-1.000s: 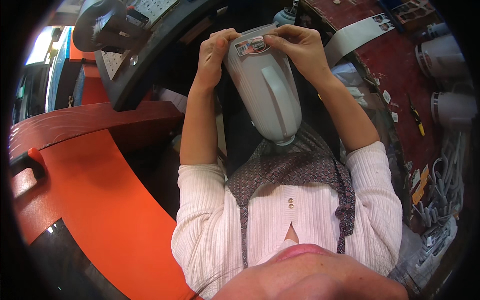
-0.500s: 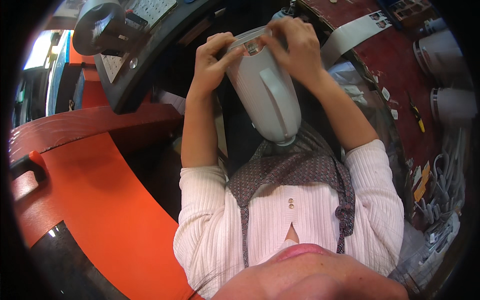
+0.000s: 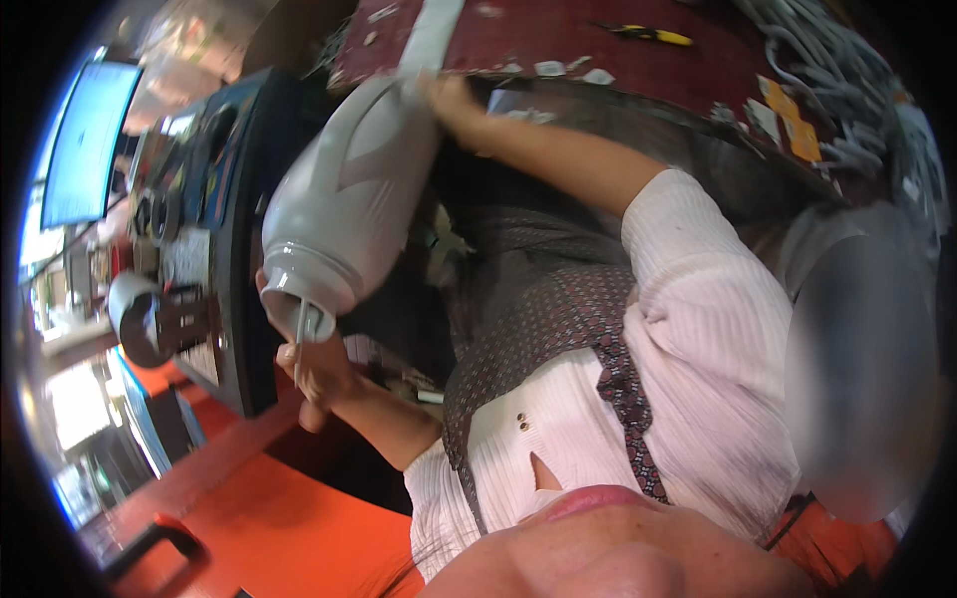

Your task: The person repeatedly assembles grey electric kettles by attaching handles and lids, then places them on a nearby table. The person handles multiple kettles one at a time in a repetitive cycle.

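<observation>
A pale grey plastic jug body with a long side handle lies tilted between my hands, its threaded round mouth facing down to the left. My left hand is closed at this mouth, with a fingertip showing behind the neck. A thin pale strip stands at the opening beside my left fingers; whether it belongs to the jug I cannot tell. My right hand, smeared by motion, grips the other, wider end near the handle's top. Part of those fingers is hidden behind the jug.
A dark red worktop holds a yellow-and-black tool, paper scraps and several grey handle-like pieces. At left are a dark table edge, a lit screen and an orange surface. A blurred grey shape looms at right.
The jug has swung to the left and turned over, so its mouth now points down-left. My left hand has lowered to the mouth. The whole view has turned toward the right-hand worktop.
</observation>
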A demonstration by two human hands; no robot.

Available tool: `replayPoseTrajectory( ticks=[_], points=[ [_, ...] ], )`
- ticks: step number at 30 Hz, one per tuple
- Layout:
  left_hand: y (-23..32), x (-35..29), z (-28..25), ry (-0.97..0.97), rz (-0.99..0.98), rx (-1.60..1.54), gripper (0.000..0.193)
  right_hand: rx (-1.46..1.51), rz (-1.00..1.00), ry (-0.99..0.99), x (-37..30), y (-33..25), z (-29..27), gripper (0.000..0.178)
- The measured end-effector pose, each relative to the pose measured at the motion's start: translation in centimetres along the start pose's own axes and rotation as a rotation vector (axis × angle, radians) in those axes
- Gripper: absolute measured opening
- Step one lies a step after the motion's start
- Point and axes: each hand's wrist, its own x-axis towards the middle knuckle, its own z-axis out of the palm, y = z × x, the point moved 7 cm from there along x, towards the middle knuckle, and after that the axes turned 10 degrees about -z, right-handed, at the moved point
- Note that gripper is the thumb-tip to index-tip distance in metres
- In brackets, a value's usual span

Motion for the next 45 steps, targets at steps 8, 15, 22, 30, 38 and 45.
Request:
replayPoseTrajectory(
  ticks=[8,15,22,30,38,45],
  points=[
    [2.1,1.6,-2.8,0.426,0.052,0.447,0.056,-1.320,-0.900,-0.095,-0.3,-4.3,-20.3,0.035],
    [0.7,6.8,5.6,-0.229,0.098,1.046,0.121,-0.429,0.114,-0.488,3.0,-2.1,-21.9,0.030],
    [-5.8,7.6,9.8,-0.542,-0.300,0.256,0.147,-0.740,-1.221,-1.019,-10.3,-20.0,-2.9,0.029],
    [-5.8,7.1,10.3,-0.666,-0.333,0.247,0.144,-1.162,-1.670,-1.189,-12.7,-22.7,1.4,0.018],
    [-6.9,5.9,12.0,-0.465,-0.246,0.611,0.135,-1.282,-1.164,-1.376,-13.0,-20.4,0.8,0.013],
    [-8.2,4.1,16.9,-0.484,-0.106,0.797,0.088,-1.074,-0.021,-1.699,-11.9,-12.7,-7.4,0.024]
  ],
)
